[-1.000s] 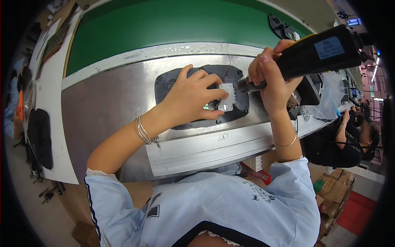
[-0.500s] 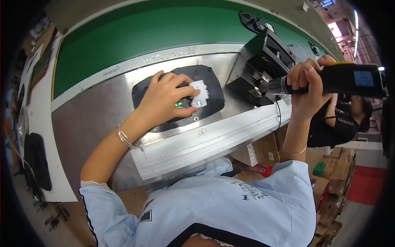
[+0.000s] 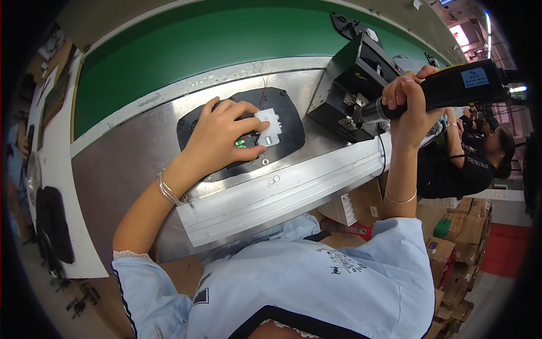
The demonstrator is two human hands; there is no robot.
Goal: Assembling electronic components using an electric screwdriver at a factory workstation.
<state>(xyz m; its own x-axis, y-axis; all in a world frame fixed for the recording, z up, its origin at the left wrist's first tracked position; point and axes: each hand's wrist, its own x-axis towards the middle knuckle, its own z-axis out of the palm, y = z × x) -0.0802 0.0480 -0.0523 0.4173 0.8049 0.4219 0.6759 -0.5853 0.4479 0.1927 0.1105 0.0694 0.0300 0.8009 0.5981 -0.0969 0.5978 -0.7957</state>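
Note:
In my right hand (image 3: pixel 407 104) is a black electric screwdriver (image 3: pixel 460 87), my fingers wrapped round its front part. It lies nearly level, and its metal nose (image 3: pixel 372 111) points left at the black box-like fixture (image 3: pixel 333 104); the bit's exact place is hard to make out. My left hand (image 3: pixel 217 135) holds a white plastic part (image 3: pixel 269 125) with thumb and fingertips against a black rounded base (image 3: pixel 291 116). Its other fingers are spread above the base. Small green lights (image 3: pixel 241 144) show under that hand.
A steel worktop (image 3: pixel 113 164) carries the base, with a pale metal rail (image 3: pixel 282 189) along its near edge. Another black part (image 3: pixel 347 25) lies at the back on the green surface (image 3: pixel 197 45). Cardboard boxes (image 3: pixel 468 243) and a co-worker in black (image 3: pixel 468 164) are at the right.
My right hand and the screwdriver have shifted slightly left, and the tool's rear end has swung up in view. My left hand stays on the white part.

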